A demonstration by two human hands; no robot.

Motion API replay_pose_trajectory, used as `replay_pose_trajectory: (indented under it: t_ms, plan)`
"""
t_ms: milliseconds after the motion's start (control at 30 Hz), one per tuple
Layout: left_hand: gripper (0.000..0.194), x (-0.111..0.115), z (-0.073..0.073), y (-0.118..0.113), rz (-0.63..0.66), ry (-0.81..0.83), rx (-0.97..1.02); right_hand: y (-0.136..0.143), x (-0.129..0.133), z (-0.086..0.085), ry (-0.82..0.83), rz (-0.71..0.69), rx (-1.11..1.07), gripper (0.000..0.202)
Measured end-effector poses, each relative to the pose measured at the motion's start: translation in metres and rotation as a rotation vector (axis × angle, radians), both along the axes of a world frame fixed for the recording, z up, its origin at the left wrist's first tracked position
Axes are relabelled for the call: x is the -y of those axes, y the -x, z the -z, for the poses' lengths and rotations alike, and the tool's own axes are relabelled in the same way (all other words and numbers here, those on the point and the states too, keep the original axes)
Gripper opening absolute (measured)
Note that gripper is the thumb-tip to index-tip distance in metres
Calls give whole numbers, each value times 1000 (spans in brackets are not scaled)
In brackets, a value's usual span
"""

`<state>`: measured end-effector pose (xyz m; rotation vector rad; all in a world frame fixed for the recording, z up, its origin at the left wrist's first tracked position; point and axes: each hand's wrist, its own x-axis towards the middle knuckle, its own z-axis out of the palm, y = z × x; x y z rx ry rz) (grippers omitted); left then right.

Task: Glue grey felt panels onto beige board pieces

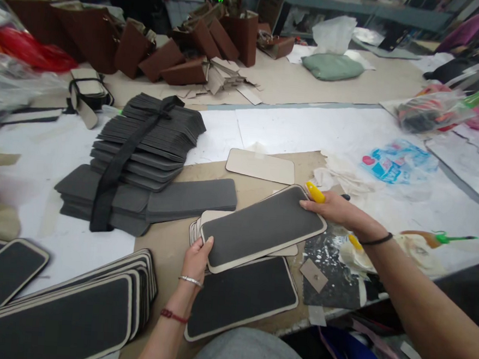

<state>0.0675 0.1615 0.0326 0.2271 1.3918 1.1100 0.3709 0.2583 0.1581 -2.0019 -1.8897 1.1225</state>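
A dark grey panel with a cream border [261, 227] is held up between both hands. My left hand [198, 258] grips its lower left corner, thumb on top. At its upper right end, my right hand [332, 205] pinches the edge, with yellow finger covers on it. Beneath the held panel lie several cream pieces [195, 232], partly hidden. Another dark panel with a cream border [243, 297] rests just below, near the table's front edge. A single cream piece [260, 166] lies beyond the held panel.
Grey pieces [144, 140] are bundled with a black strap at centre left. Bordered panels [58, 314] are stacked at lower left. Brown bags [200, 40] stand at the back. A green glue bottle [436, 238] lies right. A person's purple sleeve [458, 33] shows at upper right.
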Motion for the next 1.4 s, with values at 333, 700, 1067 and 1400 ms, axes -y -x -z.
replay_pose_trajectory:
  t_ms: [333, 700, 1067, 1400]
  plan:
    - [41, 6, -31, 10, -20, -75, 174, 8, 20, -9, -1, 99, -121, 40]
    - [37, 52, -25, 43, 95, 23, 124, 17, 104, 57, 128, 185, -179, 38]
    - [38, 117, -13, 61, 145, 191, 82, 24, 178, 105, 308, 253, -342, 35]
    - [20, 124, 3, 50, 125, 181, 29, 25, 187, 116, 251, 238, -227, 33]
